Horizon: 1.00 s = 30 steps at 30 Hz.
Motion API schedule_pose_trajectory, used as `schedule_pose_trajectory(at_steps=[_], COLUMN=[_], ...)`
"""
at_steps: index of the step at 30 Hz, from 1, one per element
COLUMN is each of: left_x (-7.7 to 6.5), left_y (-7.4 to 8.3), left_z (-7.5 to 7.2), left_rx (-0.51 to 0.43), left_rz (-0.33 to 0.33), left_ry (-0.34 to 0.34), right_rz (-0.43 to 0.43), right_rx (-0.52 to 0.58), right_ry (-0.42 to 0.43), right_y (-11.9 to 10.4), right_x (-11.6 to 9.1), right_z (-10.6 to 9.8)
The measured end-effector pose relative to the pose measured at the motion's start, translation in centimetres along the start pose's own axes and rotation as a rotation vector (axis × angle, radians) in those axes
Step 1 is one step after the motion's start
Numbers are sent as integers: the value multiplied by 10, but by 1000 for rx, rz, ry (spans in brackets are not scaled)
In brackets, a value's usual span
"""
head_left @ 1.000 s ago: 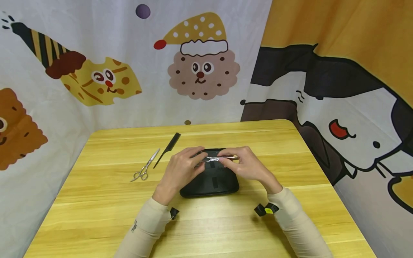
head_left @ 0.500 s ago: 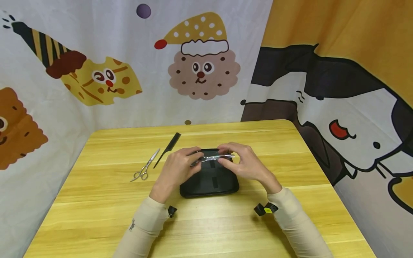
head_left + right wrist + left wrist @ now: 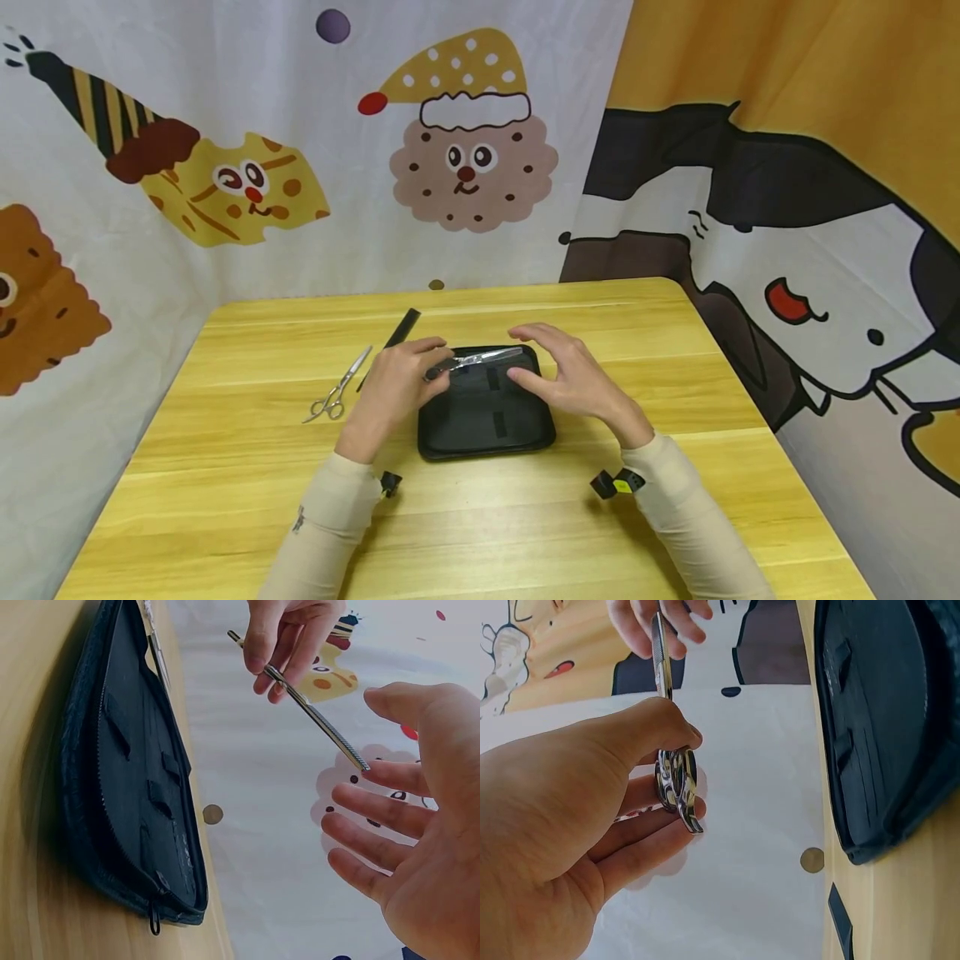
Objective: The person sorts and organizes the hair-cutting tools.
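My left hand pinches slim silver metal scissors by the handle end above the black zippered case; my right hand, fingers spread, holds nothing, so a loose pinch could drop them. I count two pairs, including the silver looped scissors on the left, one black tail comb, one case.
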<state>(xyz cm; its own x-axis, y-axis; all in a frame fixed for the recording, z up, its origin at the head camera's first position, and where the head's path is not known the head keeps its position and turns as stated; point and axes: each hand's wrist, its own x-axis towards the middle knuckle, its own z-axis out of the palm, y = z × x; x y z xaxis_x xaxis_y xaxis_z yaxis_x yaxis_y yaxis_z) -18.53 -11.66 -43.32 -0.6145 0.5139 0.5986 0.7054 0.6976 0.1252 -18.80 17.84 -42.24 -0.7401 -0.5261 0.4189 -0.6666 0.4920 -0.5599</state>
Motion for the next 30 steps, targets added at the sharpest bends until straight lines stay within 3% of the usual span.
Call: schedule_pose_trajectory(at_steps=[13,30], left_x=[-9,-18], left_y=[-19,-36], left_z=[-3,0], left_rx=[15,-1], left_rz=[-96,-206], left_ry=[-53,-156], right_rz=[47,112], right_rx=[-58,-79], right_ry=[-65,-246], right_y=[16,35], right_x=[-3,-14], right_z=[4,7])
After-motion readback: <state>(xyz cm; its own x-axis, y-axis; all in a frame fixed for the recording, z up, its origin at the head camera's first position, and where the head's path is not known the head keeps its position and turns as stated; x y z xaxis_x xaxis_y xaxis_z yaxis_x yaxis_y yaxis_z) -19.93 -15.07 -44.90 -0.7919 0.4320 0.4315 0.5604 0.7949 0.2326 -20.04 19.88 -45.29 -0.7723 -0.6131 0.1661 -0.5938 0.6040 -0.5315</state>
